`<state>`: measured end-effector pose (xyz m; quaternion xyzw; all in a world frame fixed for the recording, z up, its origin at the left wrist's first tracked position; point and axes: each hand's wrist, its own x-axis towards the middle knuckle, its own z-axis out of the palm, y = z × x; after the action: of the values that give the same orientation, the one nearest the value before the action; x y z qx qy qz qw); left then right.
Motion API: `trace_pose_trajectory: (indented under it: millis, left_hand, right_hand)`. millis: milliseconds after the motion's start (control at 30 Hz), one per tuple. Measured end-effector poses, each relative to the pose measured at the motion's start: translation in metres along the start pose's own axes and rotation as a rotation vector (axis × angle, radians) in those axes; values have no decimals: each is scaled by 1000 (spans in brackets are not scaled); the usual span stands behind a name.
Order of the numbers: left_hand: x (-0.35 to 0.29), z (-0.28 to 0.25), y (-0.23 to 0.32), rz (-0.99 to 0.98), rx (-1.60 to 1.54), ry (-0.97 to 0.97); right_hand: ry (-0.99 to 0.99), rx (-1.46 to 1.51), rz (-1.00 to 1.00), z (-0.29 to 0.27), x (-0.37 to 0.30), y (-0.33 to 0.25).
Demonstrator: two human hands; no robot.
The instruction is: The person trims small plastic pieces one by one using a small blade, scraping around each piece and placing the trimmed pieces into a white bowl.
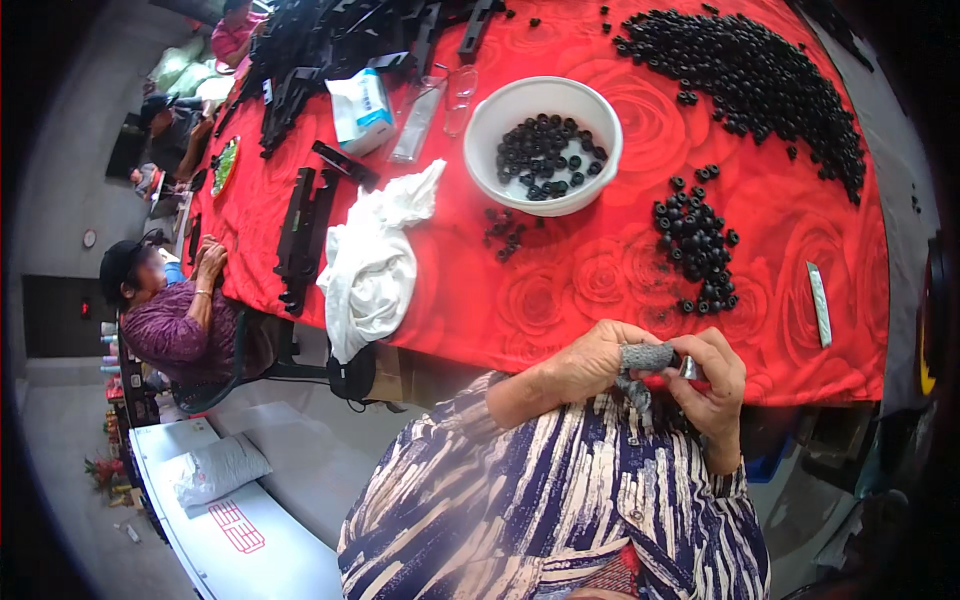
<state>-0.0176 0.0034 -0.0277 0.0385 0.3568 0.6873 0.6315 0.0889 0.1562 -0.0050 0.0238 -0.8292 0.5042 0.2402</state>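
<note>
My left hand [588, 362] and my right hand [714, 382] meet at the table's front edge, close to my body. Grey knitted wrapping [647, 357] covers fingers of my left hand. Those fingers are closed around a small black round piece [676, 358], partly hidden by the wrapping. A small shiny metal tool [688, 368] is pinched in my right fingers, its tip against the black piece; its exact kind is unclear. Just beyond my hands lies a small heap of black ring-shaped pieces [695, 235]. Similar pieces lie in a white bowl [480, 172] farther off.
A large pile of black rings [760, 85] covers the far right of the red tablecloth [560, 290]. White cloth [370, 285], a tissue pack [360, 110] and long black parts [305, 235] lie left. A thin pale packet [820, 303] is at right. Another person [180, 320] sits at the left side.
</note>
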Motion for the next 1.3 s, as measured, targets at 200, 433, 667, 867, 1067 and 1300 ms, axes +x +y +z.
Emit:
trace_pose_trajectory:
  millis: [200, 433, 667, 867, 1067, 1300]
  left_hand:
    - [5, 0, -6, -77, -29, -138]
    - [7, 1, -11, 28, 39, -80]
    - [2, 8, -5, 8, 12, 26]
    - [1, 6, -1, -8, -50, -31]
    - [0, 11, 13, -167, 107, -21]
    - [0, 13, 11, -128, 85, 29]
  right_hand:
    - [-63, 179, 80, -9, -4, -2]
    - [17, 65, 74, -5, 0, -5]
    - [32, -14, 122, 0, -5, -3]
    - [41, -178, -29, 1, 1, -7]
    - [54, -107, -146, 4, 3, 3]
    - [247, -81, -113, 14, -9, 5]
